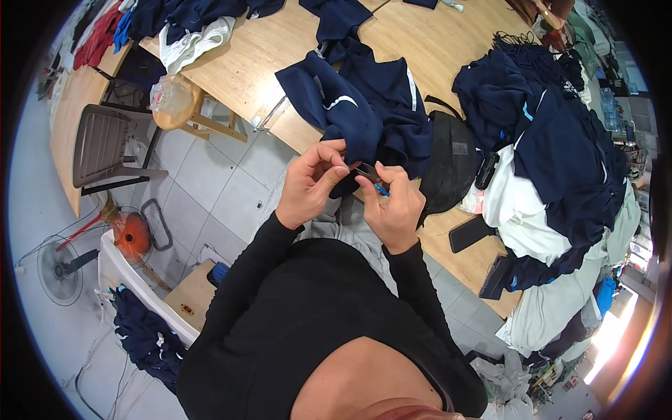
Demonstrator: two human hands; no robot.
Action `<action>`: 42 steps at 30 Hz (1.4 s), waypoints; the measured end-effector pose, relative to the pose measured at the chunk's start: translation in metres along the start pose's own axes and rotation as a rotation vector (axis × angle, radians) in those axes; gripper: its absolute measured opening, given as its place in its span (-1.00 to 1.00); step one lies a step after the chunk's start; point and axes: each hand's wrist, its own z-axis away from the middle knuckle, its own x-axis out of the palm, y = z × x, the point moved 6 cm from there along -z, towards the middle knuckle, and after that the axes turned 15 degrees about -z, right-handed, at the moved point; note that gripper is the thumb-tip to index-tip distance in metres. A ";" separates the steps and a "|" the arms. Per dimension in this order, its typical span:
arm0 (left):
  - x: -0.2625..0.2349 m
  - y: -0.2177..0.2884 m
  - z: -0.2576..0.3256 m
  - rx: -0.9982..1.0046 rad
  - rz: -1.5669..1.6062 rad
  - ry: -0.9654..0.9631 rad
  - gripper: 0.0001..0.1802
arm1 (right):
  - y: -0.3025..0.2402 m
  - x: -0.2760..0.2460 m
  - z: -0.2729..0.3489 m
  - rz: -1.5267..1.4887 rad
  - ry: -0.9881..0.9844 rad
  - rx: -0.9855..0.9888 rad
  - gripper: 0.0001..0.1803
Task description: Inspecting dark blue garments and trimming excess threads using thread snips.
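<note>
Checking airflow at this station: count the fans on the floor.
2. A grey fan stands at the far left on the floor; an orange fan sits just right of it, beside the white tub. Others may be hidden under the tables.

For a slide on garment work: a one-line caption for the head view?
Both hands, left hand and right hand, pinch a small dark piece beside a navy garment on a wooden table.

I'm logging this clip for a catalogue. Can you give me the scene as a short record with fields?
Setting: wooden table over tiled floor
Left hand: pinches a small dark piece at the navy garment
Right hand: holds the same piece, with a small blue tool
Right of the hands: black cap, garment pile, phone
Left: chair, stool, fans
</note>
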 end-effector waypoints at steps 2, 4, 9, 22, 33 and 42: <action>0.000 0.004 0.000 0.011 -0.033 -0.008 -0.92 | -0.003 0.001 -0.002 0.029 -0.006 -0.058 -0.66; 0.002 0.007 0.001 0.008 -0.044 -0.007 -0.91 | -0.005 0.004 -0.006 0.052 -0.050 -0.094 -0.70; 0.004 0.010 0.001 0.002 -0.079 -0.014 -0.89 | -0.004 0.003 -0.010 0.052 -0.034 -0.124 -0.71; 0.002 0.011 -0.001 -0.013 -0.179 -0.056 -0.89 | 0.003 0.005 -0.011 0.018 -0.028 -0.177 -0.71; 0.007 0.018 -0.019 -0.135 0.048 -0.057 -0.95 | 0.049 0.011 -0.013 -0.447 0.048 0.346 -0.71; -0.183 0.030 0.008 0.214 -1.577 0.709 -0.29 | 0.108 -0.014 -0.010 -0.796 0.429 0.756 -0.79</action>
